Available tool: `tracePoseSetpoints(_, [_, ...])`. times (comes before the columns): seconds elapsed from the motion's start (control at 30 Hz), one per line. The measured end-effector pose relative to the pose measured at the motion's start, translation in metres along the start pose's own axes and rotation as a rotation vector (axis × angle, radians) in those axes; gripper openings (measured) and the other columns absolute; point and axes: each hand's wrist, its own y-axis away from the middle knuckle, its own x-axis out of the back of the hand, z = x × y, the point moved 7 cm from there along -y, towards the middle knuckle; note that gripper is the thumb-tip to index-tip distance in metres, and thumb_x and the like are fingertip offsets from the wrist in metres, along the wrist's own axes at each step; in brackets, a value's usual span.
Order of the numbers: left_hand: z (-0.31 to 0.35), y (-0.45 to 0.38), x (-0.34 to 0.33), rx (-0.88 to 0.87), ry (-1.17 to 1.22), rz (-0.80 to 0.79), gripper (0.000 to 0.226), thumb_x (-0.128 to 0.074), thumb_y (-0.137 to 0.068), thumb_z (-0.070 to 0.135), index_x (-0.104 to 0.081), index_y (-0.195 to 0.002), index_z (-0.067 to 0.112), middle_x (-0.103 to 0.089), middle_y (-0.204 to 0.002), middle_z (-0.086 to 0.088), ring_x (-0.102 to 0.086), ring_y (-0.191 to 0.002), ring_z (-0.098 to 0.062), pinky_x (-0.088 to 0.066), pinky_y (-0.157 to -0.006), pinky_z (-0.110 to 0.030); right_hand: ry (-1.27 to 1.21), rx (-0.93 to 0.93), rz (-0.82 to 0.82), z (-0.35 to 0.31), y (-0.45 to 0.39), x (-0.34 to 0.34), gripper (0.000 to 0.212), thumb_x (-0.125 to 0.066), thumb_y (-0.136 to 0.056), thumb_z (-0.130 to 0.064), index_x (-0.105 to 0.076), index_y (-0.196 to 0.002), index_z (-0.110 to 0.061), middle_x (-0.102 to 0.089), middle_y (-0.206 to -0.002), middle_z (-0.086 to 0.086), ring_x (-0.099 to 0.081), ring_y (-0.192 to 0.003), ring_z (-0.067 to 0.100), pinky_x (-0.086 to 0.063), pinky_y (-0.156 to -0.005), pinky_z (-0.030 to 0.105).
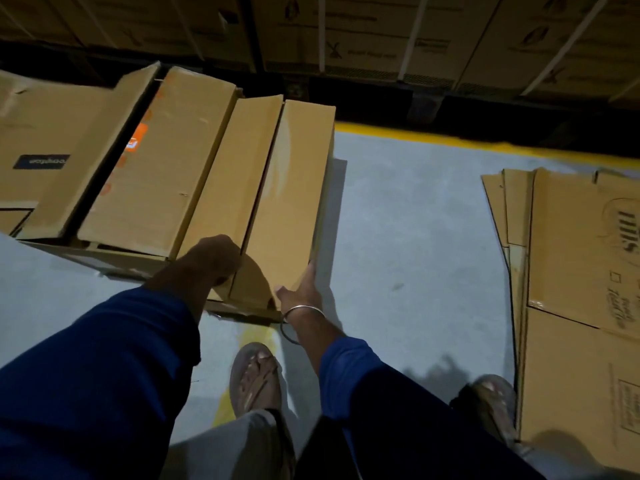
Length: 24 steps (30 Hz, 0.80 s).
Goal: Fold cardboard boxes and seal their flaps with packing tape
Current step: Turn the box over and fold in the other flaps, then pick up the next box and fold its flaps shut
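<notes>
A: Head view looks down at the tall brown cardboard box [291, 199] standing on the grey concrete floor [408, 237], at the right end of a row of similar brown boxes [156, 161]. Where are the hands?

B: Left hand [211, 261] is curled over the near top edge, in the gap between this box and its neighbour, so it grips the cardboard there. Right hand [301, 289] lies with straight fingers flat against the box's right near corner; it presses and does not clamp.

A: What can go wrong?

B: I think the box can twist or tip to the right, because only the flat right palm stops it on that side. If the left hand pulls too hard, the thin wall may bend or the flap may crease. I see no packing tape in this picture, so the sealing cannot start from here.

A: And the feet?

B: A sandalled foot [254, 379] stands just before the box's near bottom corner. If the box slides toward the person, it may hit the toes.

A: How much room is there?

B: To the right the floor is open until the stack of flattened brown cardboard sheets [571, 306], well apart. Behind runs a yellow painted floor line [450, 142], and beyond it stands a dark wall of stacked cartons [381, 39]. On the left the neighbour box is touching, so moving right is the free way
</notes>
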Motion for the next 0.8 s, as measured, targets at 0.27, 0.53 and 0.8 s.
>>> tracePoseSetpoints(0.27, [0.04, 0.033, 0.02, -0.095, 0.003, 0.183, 0.019, -0.057, -0.098, 0.015, -0.064, -0.102, -0.002, -0.069, -0.101, -0.021, -0.072, -0.087, -0.036, -0.063, -0.082, -0.047, 0.169, 0.039, -0.182, -0.01, -0.003, -0.029, 0.058, -0.024, -0.11, -0.051, -0.019, -0.161, -0.024, -0.054, -0.141, 0.01, -0.06, -0.116, 0.027, -0.052, -0.092, 0.036])
tracePoseSetpoints(0.53, [0.063, 0.061, 0.035, -0.205, -0.156, 0.258, 0.018, -0.054, -0.1, 0.023, -0.059, -0.107, 0.006, -0.065, -0.107, -0.016, -0.068, -0.091, -0.034, -0.061, -0.084, -0.046, 0.589, 0.17, -0.4, -0.015, 0.011, 0.014, 0.038, -0.063, -0.098, -0.021, -0.058, -0.133, -0.007, -0.063, -0.108, 0.012, -0.062, -0.108, 0.032, -0.056, -0.087, 0.038])
tracePoseSetpoints(0.8, [0.175, 0.129, -0.026, -0.573, -0.228, -0.057, 0.047, -0.054, -0.105, 0.033, -0.056, -0.146, 0.012, -0.05, -0.155, -0.012, -0.048, -0.141, -0.031, -0.04, -0.112, -0.035, 0.984, 0.23, -0.183, -0.061, 0.03, 0.281, 0.062, -0.062, -0.102, -0.036, -0.041, -0.156, -0.014, -0.046, -0.157, 0.008, -0.041, -0.145, 0.024, -0.028, -0.115, 0.028])
